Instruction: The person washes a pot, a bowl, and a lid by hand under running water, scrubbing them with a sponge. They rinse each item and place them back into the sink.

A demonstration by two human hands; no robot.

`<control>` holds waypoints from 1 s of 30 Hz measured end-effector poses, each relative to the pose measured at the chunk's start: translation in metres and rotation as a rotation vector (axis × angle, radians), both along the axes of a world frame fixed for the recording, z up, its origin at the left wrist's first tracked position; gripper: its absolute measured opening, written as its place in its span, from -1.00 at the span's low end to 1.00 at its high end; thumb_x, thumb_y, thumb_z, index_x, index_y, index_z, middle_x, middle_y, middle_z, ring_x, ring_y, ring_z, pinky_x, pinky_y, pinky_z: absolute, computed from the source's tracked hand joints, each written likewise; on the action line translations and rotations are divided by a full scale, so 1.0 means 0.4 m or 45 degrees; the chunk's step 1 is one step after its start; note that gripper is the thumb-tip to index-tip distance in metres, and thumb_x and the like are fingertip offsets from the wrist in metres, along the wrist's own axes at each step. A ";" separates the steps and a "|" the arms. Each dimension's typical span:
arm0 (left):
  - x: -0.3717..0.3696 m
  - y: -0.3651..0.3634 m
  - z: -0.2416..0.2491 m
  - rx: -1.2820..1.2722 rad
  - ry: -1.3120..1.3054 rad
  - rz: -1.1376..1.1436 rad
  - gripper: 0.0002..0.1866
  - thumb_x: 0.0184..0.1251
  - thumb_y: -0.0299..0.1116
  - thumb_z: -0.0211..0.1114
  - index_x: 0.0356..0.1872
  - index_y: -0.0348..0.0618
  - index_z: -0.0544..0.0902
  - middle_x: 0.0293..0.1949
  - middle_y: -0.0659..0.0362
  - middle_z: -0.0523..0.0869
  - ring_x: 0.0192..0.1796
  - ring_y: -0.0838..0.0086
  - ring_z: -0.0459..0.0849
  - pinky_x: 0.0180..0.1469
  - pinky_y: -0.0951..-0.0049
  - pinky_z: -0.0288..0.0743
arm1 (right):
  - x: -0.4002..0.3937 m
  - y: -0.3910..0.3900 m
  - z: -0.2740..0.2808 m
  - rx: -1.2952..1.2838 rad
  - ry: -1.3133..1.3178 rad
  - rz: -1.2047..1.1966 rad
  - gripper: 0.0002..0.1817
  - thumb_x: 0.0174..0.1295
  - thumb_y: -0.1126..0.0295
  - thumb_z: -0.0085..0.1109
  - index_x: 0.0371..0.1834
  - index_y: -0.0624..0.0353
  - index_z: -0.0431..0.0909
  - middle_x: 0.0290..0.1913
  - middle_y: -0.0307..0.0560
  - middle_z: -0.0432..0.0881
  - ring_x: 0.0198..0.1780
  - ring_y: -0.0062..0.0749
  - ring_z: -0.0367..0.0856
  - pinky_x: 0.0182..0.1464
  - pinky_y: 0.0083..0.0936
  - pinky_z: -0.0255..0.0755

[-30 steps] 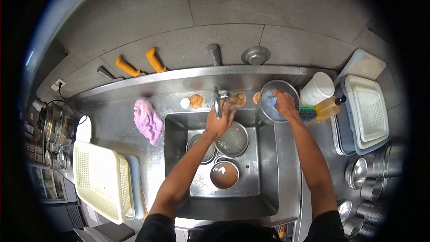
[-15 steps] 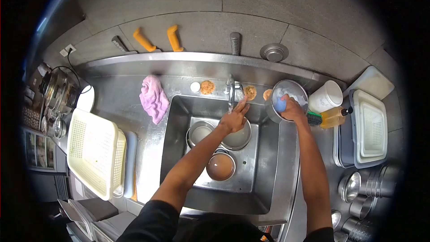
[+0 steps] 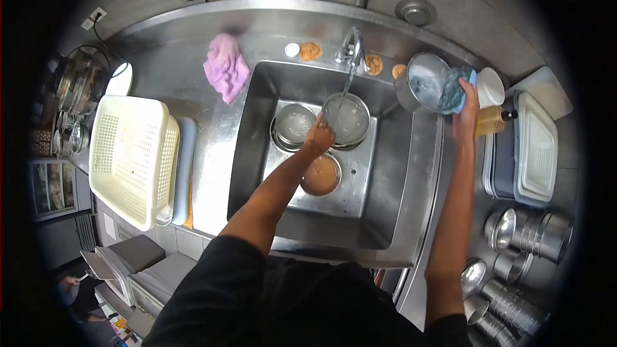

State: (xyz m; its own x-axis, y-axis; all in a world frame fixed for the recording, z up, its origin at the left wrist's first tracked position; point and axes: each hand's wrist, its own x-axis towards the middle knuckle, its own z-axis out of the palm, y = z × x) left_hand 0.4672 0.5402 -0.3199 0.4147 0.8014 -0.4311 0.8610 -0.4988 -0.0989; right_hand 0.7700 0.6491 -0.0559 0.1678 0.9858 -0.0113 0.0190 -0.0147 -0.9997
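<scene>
My left hand point(image 3: 320, 137) is closed at the near-left rim of a round metal bowl point(image 3: 350, 130) in the sink point(image 3: 379, 218). Water runs from the faucet point(image 3: 352, 51) into this bowl. Beside it sit another metal bowl point(image 3: 295, 123) with water and a bowl of brownish liquid point(image 3: 321, 175). On the counter to the right, my right hand point(image 3: 468, 112) grips a sponge point(image 3: 454, 93), dark green and blue, next to a tilted metal bowl point(image 3: 425, 80) with suds inside.
A pink cloth point(image 3: 226, 67) and cream plastic baskets point(image 3: 128, 160) lie left of the sink. Round scrubbers point(image 3: 311, 51) line the back ledge. To the right are a bottle of amber liquid point(image 3: 491, 121), plastic trays point(image 3: 536, 148) and stacked metal pots point(image 3: 540, 238). Another person point(image 3: 80, 292) shows at lower left.
Water now flows from the faucet. My left hand has moved from near the faucet down to the bowl's rim. My right hand has lifted the sponge out of the sudsy bowl, to its right.
</scene>
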 end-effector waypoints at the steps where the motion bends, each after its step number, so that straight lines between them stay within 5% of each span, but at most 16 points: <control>1: -0.005 0.010 -0.014 -0.012 -0.009 -0.010 -0.54 0.41 0.05 0.10 0.10 -0.01 0.65 0.16 0.11 0.66 0.41 0.24 0.43 0.56 -0.11 -0.26 | -0.008 -0.056 -0.004 0.026 0.379 0.033 -0.53 0.17 0.16 0.25 0.10 0.15 0.54 -0.14 -0.23 0.63 -0.02 -0.46 0.62 0.01 -0.46 0.49; 3: -0.013 0.037 -0.030 0.167 -0.272 -0.095 -0.59 0.42 0.04 0.07 -0.07 0.02 0.73 -0.08 0.14 0.77 0.15 0.26 0.67 0.48 -0.01 0.11 | -0.035 -0.165 -0.029 -0.168 0.459 0.006 -0.60 0.22 0.14 0.20 0.05 0.11 0.54 -0.13 -0.22 0.64 -0.06 -0.47 0.63 -0.02 -0.46 0.51; 4: -0.007 0.068 0.017 0.161 -0.282 -0.099 -0.59 0.42 0.04 0.07 -0.07 0.02 0.73 -0.08 0.14 0.77 0.15 0.26 0.67 0.48 -0.01 0.11 | -0.048 -0.211 -0.045 -0.223 0.584 0.061 -0.62 0.25 0.16 0.16 0.04 0.12 0.55 -0.16 -0.17 0.67 -0.17 -0.42 0.67 -0.11 -0.43 0.56; 5: 0.000 0.107 0.109 -0.018 -0.413 0.119 -0.59 0.45 0.05 0.04 -0.07 0.02 0.73 -0.08 0.09 0.77 0.10 0.21 0.69 0.37 0.02 0.27 | -0.056 -0.252 -0.068 -0.278 0.714 0.109 -0.65 0.29 0.18 0.12 0.04 0.12 0.56 -0.19 -0.12 0.71 -0.29 -0.37 0.71 -0.20 -0.40 0.60; 9: -0.038 0.169 0.208 -0.069 -0.753 0.428 -0.59 0.49 0.06 0.01 -0.06 0.04 0.71 -0.15 -0.01 0.75 -0.04 -0.03 0.70 0.01 0.00 0.53 | -0.069 -0.295 -0.218 -0.380 0.812 0.076 -0.52 0.19 0.11 0.19 0.13 0.10 0.52 -0.16 -0.16 0.65 -0.14 -0.39 0.66 -0.06 -0.44 0.54; 11: -0.064 0.156 0.209 -0.049 -0.942 0.668 -0.56 0.50 0.07 -0.01 -0.07 0.00 0.70 -0.17 -0.03 0.75 -0.05 -0.04 0.69 0.02 0.00 0.51 | -0.107 -0.296 -0.267 -0.402 0.420 -0.006 -0.58 0.26 0.17 0.12 0.13 0.13 0.55 -0.07 -0.09 0.67 -0.12 -0.30 0.67 -0.06 -0.39 0.56; 14: -0.050 0.106 0.275 0.108 -1.306 1.031 -0.46 0.47 0.16 -0.03 -0.19 -0.09 0.73 -0.33 -0.10 0.73 -0.13 -0.04 0.71 -0.03 0.02 0.48 | -0.314 -0.299 -0.262 0.327 -0.799 -0.067 -0.49 0.18 0.20 0.31 0.21 0.08 0.53 0.17 0.08 0.51 0.14 -0.06 0.50 0.20 -0.19 0.38; 16: -0.047 0.080 0.385 0.043 -1.281 1.259 -0.29 0.39 0.33 -0.03 -0.43 -0.16 0.74 -0.38 -0.18 0.72 -0.18 -0.13 0.69 -0.06 -0.04 0.48 | -0.462 -0.339 -0.170 0.387 -1.463 0.254 -0.47 0.17 0.21 0.27 0.25 0.02 0.52 0.28 0.06 0.44 0.21 0.04 0.43 0.24 -0.11 0.31; 18: -0.064 0.055 0.430 0.151 -1.421 1.352 -0.22 0.30 0.41 0.03 -0.59 -0.20 0.70 -0.47 -0.17 0.70 -0.26 -0.12 0.70 -0.11 -0.03 0.48 | -0.517 -0.316 -0.179 0.639 -1.592 0.183 -0.45 0.17 0.19 0.25 0.26 0.02 0.51 0.25 0.06 0.50 0.19 0.06 0.47 0.22 -0.11 0.33; 20: -0.089 0.045 0.449 0.265 -1.305 1.464 -0.18 0.27 0.44 0.04 -0.68 -0.24 0.65 -0.58 -0.14 0.66 -0.37 -0.08 0.68 -0.18 0.00 0.47 | -0.495 -0.225 -0.248 0.357 -1.280 0.277 -0.51 0.31 0.13 0.15 0.24 0.13 0.49 0.01 0.15 0.64 0.01 0.19 0.57 0.07 -0.11 0.42; 22: -0.128 0.037 0.465 0.304 -1.348 1.611 -0.16 0.22 0.45 0.12 -0.76 -0.27 0.60 -0.71 -0.09 0.56 -0.49 0.11 0.66 -0.26 0.08 0.46 | -0.433 -0.148 -0.248 -0.390 -0.676 0.423 -0.47 0.39 -0.01 0.03 0.12 0.26 0.57 -0.01 0.05 0.69 0.05 -0.03 0.63 0.09 -0.18 0.46; 24: -0.167 0.021 0.444 0.198 -1.556 1.796 -0.27 0.26 0.32 0.24 -0.75 -0.23 0.66 -0.66 0.10 0.67 -0.39 0.31 0.72 -0.30 0.32 0.49 | -0.387 -0.131 -0.345 -0.700 0.327 0.334 -0.44 0.39 -0.05 0.00 0.10 0.26 0.59 0.00 -0.03 0.70 0.05 -0.12 0.63 0.14 -0.23 0.45; 26: -0.154 -0.004 0.399 0.221 -1.764 1.891 -0.34 0.29 0.20 0.32 -0.79 -0.18 0.63 -0.70 0.26 0.61 -0.48 0.42 0.67 -0.39 0.37 0.47 | -0.383 -0.186 -0.329 -0.641 0.634 0.309 -0.41 0.39 -0.07 -0.02 0.16 0.27 0.55 0.10 -0.01 0.64 0.13 -0.12 0.58 0.21 -0.26 0.40; 28: -0.090 -0.018 0.383 -0.059 -3.001 2.468 -0.28 0.32 0.30 0.21 -0.80 -0.16 0.59 -0.75 0.30 0.54 -0.61 0.39 0.56 -0.47 0.28 0.43 | -0.392 -0.249 -0.406 -0.446 1.017 0.034 -0.39 0.43 -0.06 -0.06 0.28 0.24 0.44 0.27 0.07 0.50 0.29 -0.09 0.46 0.33 -0.22 0.30; 29: -0.050 -0.026 0.391 -0.062 -3.005 2.467 -0.28 0.32 0.30 0.21 -0.80 -0.16 0.59 -0.75 0.30 0.54 -0.61 0.39 0.56 -0.47 0.28 0.43 | -0.416 -0.279 -0.487 -0.307 1.075 -0.201 -0.39 0.45 -0.04 -0.08 0.35 0.21 0.38 0.35 0.12 0.42 0.36 -0.08 0.40 0.39 -0.14 0.25; 30: -0.012 -0.028 0.409 -0.006 -3.099 2.604 -0.25 0.34 0.33 0.16 -0.77 -0.19 0.58 -0.75 0.27 0.53 -0.64 0.39 0.52 -0.50 0.23 0.41 | -0.454 -0.305 -0.470 -0.273 0.659 -0.282 -0.37 0.44 -0.04 -0.06 0.39 0.18 0.34 0.44 0.09 0.29 0.43 -0.08 0.27 0.42 -0.15 0.17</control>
